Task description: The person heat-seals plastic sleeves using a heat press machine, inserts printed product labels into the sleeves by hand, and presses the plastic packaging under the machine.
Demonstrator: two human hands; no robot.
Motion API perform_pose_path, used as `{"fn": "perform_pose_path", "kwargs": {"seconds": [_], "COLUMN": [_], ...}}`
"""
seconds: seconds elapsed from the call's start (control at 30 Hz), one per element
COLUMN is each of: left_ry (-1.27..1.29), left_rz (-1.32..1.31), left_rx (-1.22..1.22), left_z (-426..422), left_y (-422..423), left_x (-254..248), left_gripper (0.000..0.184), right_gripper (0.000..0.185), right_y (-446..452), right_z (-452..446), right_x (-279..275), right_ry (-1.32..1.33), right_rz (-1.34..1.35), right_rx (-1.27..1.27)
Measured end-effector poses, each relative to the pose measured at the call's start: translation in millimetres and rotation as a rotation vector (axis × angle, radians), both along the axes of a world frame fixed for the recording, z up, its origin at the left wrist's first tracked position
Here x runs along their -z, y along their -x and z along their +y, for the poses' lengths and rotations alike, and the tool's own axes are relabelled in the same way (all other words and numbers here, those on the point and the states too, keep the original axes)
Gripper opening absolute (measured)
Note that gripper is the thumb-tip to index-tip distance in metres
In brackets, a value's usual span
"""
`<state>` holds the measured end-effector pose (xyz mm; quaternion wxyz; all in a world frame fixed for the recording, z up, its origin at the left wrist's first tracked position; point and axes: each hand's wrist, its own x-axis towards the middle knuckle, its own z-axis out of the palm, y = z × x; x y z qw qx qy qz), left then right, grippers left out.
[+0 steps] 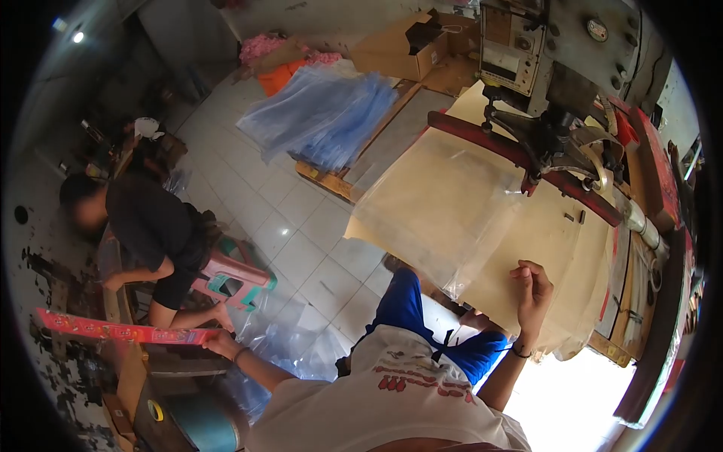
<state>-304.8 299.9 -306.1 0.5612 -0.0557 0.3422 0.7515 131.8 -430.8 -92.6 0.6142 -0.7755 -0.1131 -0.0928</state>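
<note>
My left hand (pixel 222 345) is stretched out to the left and grips one end of a long red printed strip (pixel 117 329). My right hand (pixel 533 292) is raised above tan sheeting (pixel 550 256) on the worktable, its fingers loosely bent and slightly apart, with nothing visible in them. A clear plastic sheet (pixel 429 203) lies on the sheeting, to the left of that hand. Above the sheeting is the dark red bar (pixel 482 134) of a machine with a black metal head (pixel 553 132).
A stack of clear bluish plastic sheets (pixel 320 113) lies at the table's far left. A person (pixel 154 226) sits on the left near a pink and green stool (pixel 237 275). Loose plastic (pixel 290 346) lies on the floor. A cardboard box (pixel 399 53) stands at the back.
</note>
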Motion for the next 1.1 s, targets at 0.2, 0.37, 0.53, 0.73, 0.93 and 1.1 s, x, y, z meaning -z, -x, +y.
{"fn": "perform_pose_path", "kwargs": {"seconds": [0.2, 0.37, 0.53, 0.73, 0.93, 1.1], "left_ry": [0.042, 0.119, 0.012, 0.019, 0.040, 0.145], "left_rz": [1.748, 1.741, 1.808, 1.846, 1.836, 1.891], "left_rx": [-0.220, -0.140, -0.168, -0.126, -0.132, -0.220], "left_z": [-100.5, -118.4, -99.8, -99.2, -97.0, -93.9], "left_y": [-59.4, -65.7, -67.9, -78.5, -74.1, -58.9], "left_x": [-57.4, -56.6, -25.2, -15.8, -1.2, 16.0], "left_gripper": [0.031, 0.031, 0.030, 0.027, 0.030, 0.028], "right_gripper": [0.022, 0.023, 0.020, 0.020, 0.017, 0.015], "right_y": [-3.5, -4.2, -0.6, 1.5, 2.4, 2.1], "right_z": [0.4, -3.8, -0.5, 3.2, 6.5, 6.9], "right_x": [-5.2, -1.2, -5.2, -7.1, -7.3, -6.1], "right_ry": [-0.026, -0.070, -0.025, 0.069, 0.132, 0.129], "right_rz": [0.023, 0.018, 0.039, 0.032, 0.005, -0.023], "right_rx": [-0.072, -0.108, -0.087, -0.071, -0.026, -0.022]}}
